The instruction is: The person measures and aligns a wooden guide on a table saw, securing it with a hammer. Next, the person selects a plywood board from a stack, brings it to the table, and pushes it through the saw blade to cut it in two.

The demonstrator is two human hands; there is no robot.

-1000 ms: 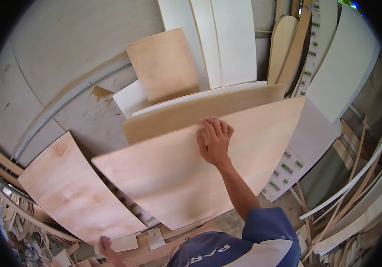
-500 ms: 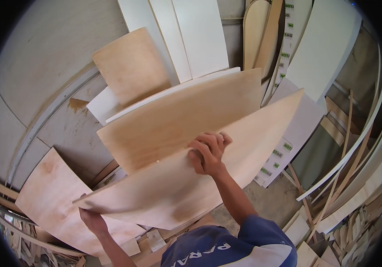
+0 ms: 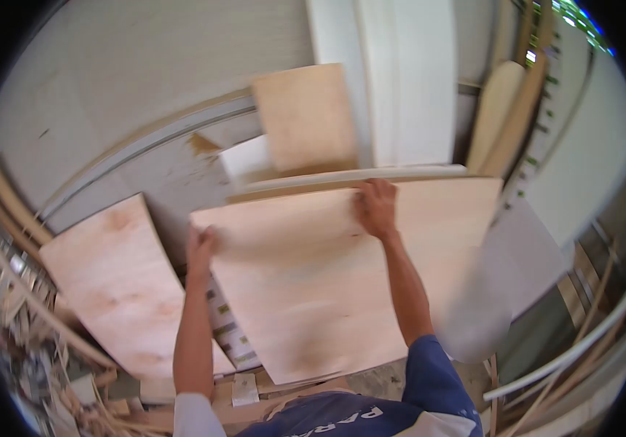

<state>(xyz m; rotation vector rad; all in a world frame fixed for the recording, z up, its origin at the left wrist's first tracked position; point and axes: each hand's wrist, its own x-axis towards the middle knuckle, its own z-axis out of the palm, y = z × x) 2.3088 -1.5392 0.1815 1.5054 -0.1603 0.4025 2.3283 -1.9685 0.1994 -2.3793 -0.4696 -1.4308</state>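
Plywood sheet, left grip blurred, shirt cropped

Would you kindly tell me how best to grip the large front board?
The large front board is probably best gripped from above, two hands spread along its top edge: it is broad and flat, with that edge uppermost. The right hand is there, the left hand at one corner.

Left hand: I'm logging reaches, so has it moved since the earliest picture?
Yes. The left hand has gone up and right, from the lower edge of the left board to beside its upper right edge, at the large sheet.
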